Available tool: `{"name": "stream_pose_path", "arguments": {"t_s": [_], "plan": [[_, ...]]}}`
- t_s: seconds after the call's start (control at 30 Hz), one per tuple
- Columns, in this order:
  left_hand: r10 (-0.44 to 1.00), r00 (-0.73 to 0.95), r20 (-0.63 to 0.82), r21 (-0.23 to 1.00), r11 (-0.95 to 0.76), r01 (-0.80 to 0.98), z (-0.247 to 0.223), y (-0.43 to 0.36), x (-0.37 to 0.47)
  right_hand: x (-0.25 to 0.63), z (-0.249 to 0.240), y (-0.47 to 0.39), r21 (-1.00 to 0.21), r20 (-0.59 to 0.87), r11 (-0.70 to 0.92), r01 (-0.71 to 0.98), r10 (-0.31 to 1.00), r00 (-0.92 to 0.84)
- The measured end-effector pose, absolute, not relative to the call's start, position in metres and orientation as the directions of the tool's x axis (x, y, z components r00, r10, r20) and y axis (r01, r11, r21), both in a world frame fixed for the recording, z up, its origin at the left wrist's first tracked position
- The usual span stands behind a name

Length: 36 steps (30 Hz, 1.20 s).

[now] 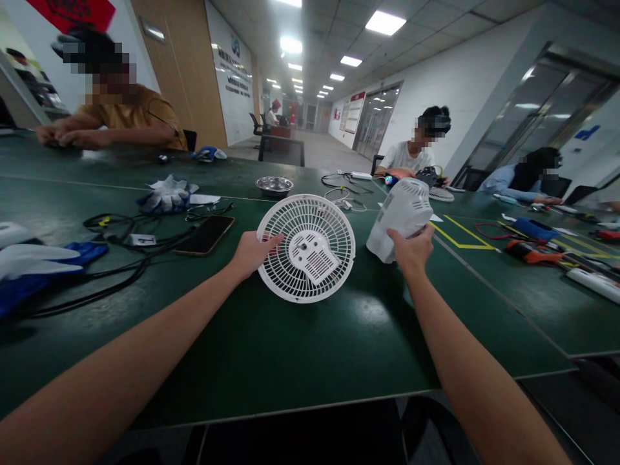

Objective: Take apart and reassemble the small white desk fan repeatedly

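A round white fan grille [314, 258] is tilted up over the green table, its slotted centre plate facing me. My left hand [252, 252] grips its left rim, thumb across the bars. To the right, my right hand [413, 247] is closed round the lower right part of a white plastic housing [402, 213] with vent slots at its top. The grille and the housing are apart, with a strip of table between them.
Behind the grille stands a metal bowl [274, 186]. A phone [206, 235], black cables [130, 258] and gloves [167, 196] lie left. Orange-black tools [533, 252] lie right. People sit across the green table [300, 361], whose front edge is near me.
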<state>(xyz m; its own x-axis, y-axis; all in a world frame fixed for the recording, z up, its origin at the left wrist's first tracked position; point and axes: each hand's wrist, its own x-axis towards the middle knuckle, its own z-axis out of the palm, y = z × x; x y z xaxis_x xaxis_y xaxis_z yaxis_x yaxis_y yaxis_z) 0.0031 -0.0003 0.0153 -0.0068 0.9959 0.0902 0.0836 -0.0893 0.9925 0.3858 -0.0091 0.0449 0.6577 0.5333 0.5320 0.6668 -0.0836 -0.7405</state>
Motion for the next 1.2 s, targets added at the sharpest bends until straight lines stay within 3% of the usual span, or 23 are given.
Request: {"name": "stream_pose_path", "arguments": {"t_s": [0.17,0.37,0.67,0.9,1.03,1.2], "plan": [[0.995,-0.054,0.089,0.989,-0.082,0.126,0.018,-0.002,0.006,0.395,0.042,-0.005,-0.792,0.471,-0.076,0.606,0.555,0.686],[0.997,-0.035,0.075,0.989,-0.070,0.128,0.019,-0.002,0.005,0.402,0.038,0.001,-0.718,0.652,0.159,0.678,0.495,0.574],[0.994,-0.035,0.099,0.988,-0.095,0.122,0.012,0.003,0.003,0.412,0.033,0.008,-0.666,0.728,0.245,0.705,0.417,0.544],[0.996,-0.044,0.076,0.988,-0.069,0.136,0.014,0.001,0.003,0.395,0.047,-0.008,-0.487,0.869,0.274,0.829,0.243,0.431],[0.997,-0.030,0.073,0.989,-0.069,0.135,0.016,0.000,0.003,0.358,0.052,-0.022,-0.505,0.841,0.354,0.787,0.408,0.356],[0.993,-0.041,0.109,0.986,-0.103,0.134,0.012,0.004,0.003,0.326,0.031,-0.019,-0.607,0.641,0.262,0.750,0.719,0.268]]}}
